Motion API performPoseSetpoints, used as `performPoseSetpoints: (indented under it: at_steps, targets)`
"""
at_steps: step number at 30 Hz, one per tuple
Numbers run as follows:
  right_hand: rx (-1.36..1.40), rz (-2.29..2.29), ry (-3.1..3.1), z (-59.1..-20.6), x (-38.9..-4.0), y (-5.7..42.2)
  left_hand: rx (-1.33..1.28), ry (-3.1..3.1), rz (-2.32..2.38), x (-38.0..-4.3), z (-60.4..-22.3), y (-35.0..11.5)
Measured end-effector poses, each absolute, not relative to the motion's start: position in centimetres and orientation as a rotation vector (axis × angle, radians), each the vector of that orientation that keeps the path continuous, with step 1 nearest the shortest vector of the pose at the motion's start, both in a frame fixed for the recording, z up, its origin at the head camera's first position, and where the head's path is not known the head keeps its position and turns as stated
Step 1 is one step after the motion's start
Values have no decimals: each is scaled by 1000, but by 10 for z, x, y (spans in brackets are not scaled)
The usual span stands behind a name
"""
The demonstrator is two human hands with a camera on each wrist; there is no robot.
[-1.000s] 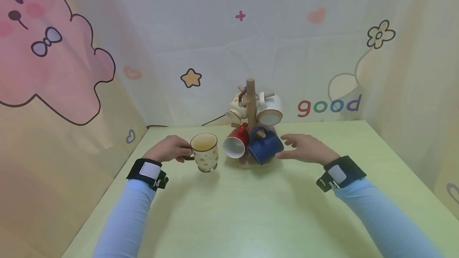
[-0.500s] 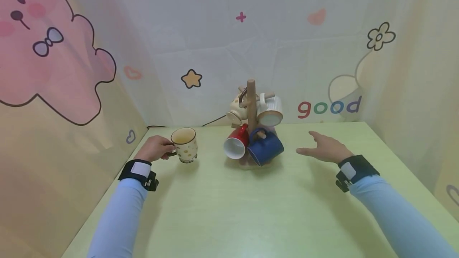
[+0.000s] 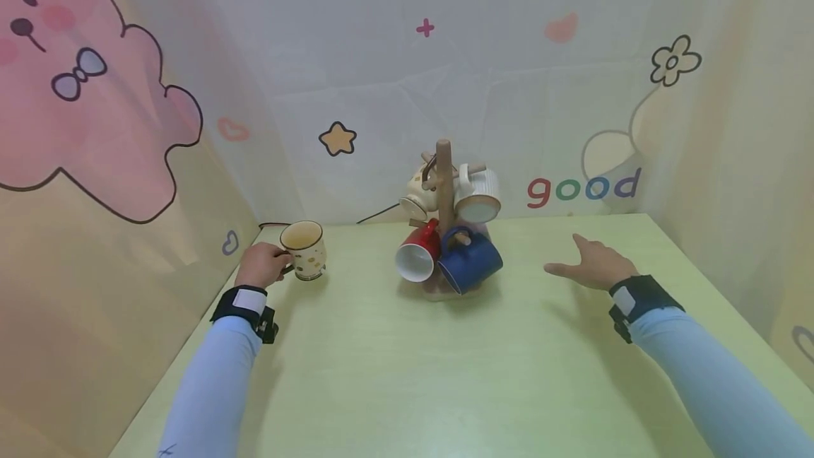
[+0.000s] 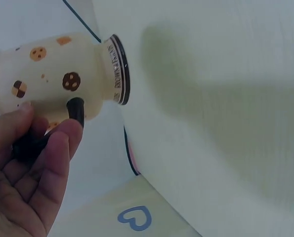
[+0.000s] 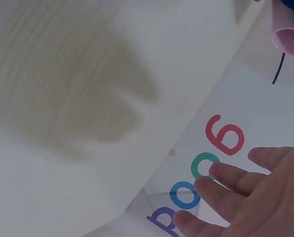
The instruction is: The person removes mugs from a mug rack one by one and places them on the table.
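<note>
A cream mug [image 3: 307,254] with brown cookie-like spots and a dark rim is at the left of the table. My left hand [image 3: 262,265] grips its dark handle; in the left wrist view the fingers curl round that handle [image 4: 75,109], and the mug's base stands off the tabletop. At the table's right side my right hand [image 3: 594,264] hovers with fingers spread, holding nothing. Between the hands stands a wooden mug tree [image 3: 444,186]. A blue mug [image 3: 472,262] and a red mug [image 3: 420,251] hang low on it, a white mug [image 3: 478,193] and another cream mug [image 3: 420,193] higher up.
The pale green table [image 3: 407,373] has a patterned cloth backdrop [image 3: 356,41] along its back and sides. The mug tree stands near the back edge. In the right wrist view, a pink mug [image 5: 288,37] shows at the upper right corner.
My left hand has carried the cream mug to the left, away from the mug tree. My right hand has drawn back to the right from beside the blue mug, its fingers spreading.
</note>
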State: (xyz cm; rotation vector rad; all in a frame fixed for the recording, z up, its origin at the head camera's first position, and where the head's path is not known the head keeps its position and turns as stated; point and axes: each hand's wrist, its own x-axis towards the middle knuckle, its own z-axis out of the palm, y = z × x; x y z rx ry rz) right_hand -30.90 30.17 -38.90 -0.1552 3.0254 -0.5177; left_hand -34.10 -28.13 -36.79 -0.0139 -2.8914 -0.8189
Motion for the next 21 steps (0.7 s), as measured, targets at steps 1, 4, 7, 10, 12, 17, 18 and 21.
performPoseSetpoints:
  at_steps: [1,4,7,10,12,17,18,21]
  targets:
    - [-155,-510,3029,-390,-309,302,2,-2879,-810,-342,-370,-282]
    - [-157,-497,3035,-392,-309,302,45,-2830,-823,-343,-375,-286]
    - [-156,-491,3038,-395,-310,300,74,-2787,-834,-345,-378,-287]
    - [-156,-485,3044,-399,-311,299,91,-2755,-830,-346,-382,-288]
    - [-157,-477,3047,-401,-313,298,105,-2742,-819,-347,-385,-287]
    - [-174,-446,3047,-403,-313,296,148,-2722,-782,-349,-393,-285]
    - [-177,-442,3042,-403,-312,295,163,-2719,-779,-350,-395,-285]
    - [-186,-423,3028,-401,-310,292,210,-2707,-778,-352,-400,-287]
